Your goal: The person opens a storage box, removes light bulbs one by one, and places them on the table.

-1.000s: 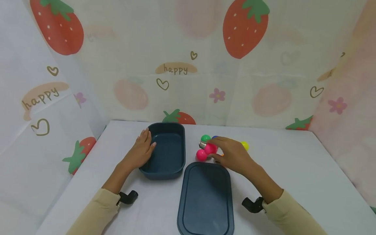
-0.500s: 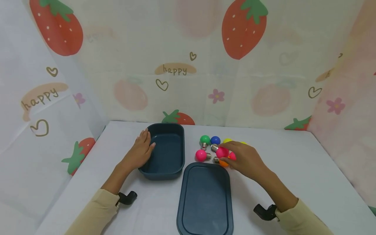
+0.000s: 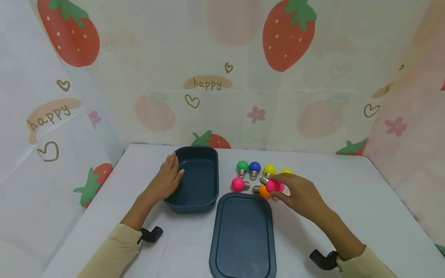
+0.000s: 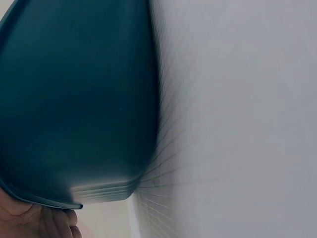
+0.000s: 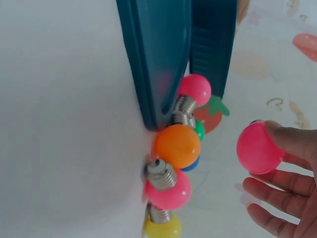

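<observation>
My right hand (image 3: 301,195) pinches a pink light bulb (image 3: 272,185) between thumb and fingers, its silver screw base pointing to the upper left. In the right wrist view this bulb (image 5: 258,148) hangs apart from the others. Beneath and around it lie an orange bulb (image 3: 264,192), another pink bulb (image 5: 171,192) and a yellow bulb (image 3: 269,169). My left hand (image 3: 166,178) rests along the left rim of a deep dark blue box (image 3: 198,206), fingers straight and thumb reaching over the inside. Nothing lies in the box.
Green (image 3: 242,166) and blue (image 3: 255,166) bulbs stand behind, and a pink bulb (image 3: 238,184) lies near the box. A dark blue lid (image 3: 242,235) lies flat in front of the bulbs. A strawberry-print backdrop (image 3: 257,96) borders the white table (image 3: 347,200).
My right hand has moved right with the pink bulb, from beside the left pink bulb to over the orange one, uncovering the blue and yellow bulbs. The left hand stays on the rim.
</observation>
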A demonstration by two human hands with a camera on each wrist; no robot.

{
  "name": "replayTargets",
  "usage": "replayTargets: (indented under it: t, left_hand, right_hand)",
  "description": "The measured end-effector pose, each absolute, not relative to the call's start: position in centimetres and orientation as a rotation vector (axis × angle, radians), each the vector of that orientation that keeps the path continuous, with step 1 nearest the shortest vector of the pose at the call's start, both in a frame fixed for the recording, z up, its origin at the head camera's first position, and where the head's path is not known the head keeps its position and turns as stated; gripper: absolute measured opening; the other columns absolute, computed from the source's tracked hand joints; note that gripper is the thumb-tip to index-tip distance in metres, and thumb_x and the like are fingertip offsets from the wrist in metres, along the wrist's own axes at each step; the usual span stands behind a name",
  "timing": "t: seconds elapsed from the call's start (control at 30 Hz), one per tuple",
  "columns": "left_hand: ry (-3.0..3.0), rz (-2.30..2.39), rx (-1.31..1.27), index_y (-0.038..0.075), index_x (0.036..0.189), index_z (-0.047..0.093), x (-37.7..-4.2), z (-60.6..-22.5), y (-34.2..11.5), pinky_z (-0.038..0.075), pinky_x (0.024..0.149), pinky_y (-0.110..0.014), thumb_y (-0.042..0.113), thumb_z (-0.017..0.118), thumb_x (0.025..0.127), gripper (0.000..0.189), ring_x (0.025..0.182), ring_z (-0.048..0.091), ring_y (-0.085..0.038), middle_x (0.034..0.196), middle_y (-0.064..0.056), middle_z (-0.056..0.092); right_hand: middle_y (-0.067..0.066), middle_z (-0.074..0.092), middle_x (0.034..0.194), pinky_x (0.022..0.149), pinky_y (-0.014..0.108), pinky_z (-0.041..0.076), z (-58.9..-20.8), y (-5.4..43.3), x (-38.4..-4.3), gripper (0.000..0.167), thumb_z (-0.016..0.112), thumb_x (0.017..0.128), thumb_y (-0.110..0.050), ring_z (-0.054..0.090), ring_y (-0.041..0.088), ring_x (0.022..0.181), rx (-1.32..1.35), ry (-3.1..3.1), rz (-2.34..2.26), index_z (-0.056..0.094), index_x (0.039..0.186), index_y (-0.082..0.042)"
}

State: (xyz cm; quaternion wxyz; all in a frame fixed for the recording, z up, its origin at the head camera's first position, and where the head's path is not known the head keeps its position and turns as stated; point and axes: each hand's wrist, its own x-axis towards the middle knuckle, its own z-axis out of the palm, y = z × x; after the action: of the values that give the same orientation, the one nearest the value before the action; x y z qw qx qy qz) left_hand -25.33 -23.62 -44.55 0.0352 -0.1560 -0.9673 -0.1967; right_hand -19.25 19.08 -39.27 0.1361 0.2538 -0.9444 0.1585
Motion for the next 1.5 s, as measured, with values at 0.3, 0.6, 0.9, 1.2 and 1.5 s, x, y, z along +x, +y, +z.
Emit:
replayTargets:
  t: [0.3,0.6,0.9,1.2,1.5]
  left_hand:
    - [-2.964,-0.617,-0.49,-0.017,0.154,0.011,-25.3,-44.7,-23.7,0.009,0.122,-0.06,0.032,0.03,0.113,0.067,0.154,-0.001,-0.043,0.165,-0.03,0.001]
    - [-2.96,-0.626,-0.494,-0.017,0.154,0.011,-25.2,-44.7,-23.7,0.009,0.122,-0.06,0.032,0.03,0.113,0.066,0.153,-0.001,-0.044,0.165,-0.03,0.001]
    - [-2.963,-0.625,-0.493,-0.017,0.154,0.011,-25.2,-44.7,-23.7,0.009,0.122,-0.059,0.03,0.031,0.113,0.066,0.153,-0.002,-0.044,0.165,-0.029,0.0]
    - [-2.965,-0.617,-0.496,-0.017,0.154,0.011,-25.2,-44.7,-23.8,0.009,0.122,-0.059,0.029,0.032,0.113,0.065,0.153,-0.002,-0.044,0.165,-0.03,0.001]
    - [-2.962,-0.615,-0.487,-0.017,0.154,0.012,-25.2,-44.4,-23.6,0.009,0.122,-0.059,0.031,0.03,0.113,0.066,0.153,-0.001,-0.044,0.165,-0.031,0.003]
  right_hand:
    - [0.013,0.073,0.118,0.083,0.051,0.059,-39.9,20.7,-19.0,0.05,0.089,0.079,-0.02,0.069,0.035,0.107,0.676,-2.745,0.48,0.072,0.125,-0.009]
    - [0.014,0.074,0.116,0.084,0.052,0.059,-40.5,21.6,-18.7,0.051,0.089,0.08,-0.02,0.069,0.036,0.107,0.645,-2.757,0.471,0.072,0.126,-0.008]
    - [0.015,0.073,0.117,0.085,0.055,0.058,-40.9,22.4,-18.4,0.051,0.088,0.08,-0.018,0.068,0.037,0.109,0.596,-2.775,0.49,0.071,0.126,-0.007]
    - [0.016,0.073,0.118,0.083,0.055,0.058,-41.8,23.6,-18.5,0.048,0.088,0.081,-0.018,0.068,0.038,0.109,0.53,-2.8,0.53,0.072,0.125,-0.006]
    - [0.011,0.075,0.105,0.078,0.049,0.06,-42.2,24.5,-18.6,0.046,0.086,0.082,-0.02,0.07,0.032,0.097,0.519,-2.797,0.539,0.072,0.123,-0.005]
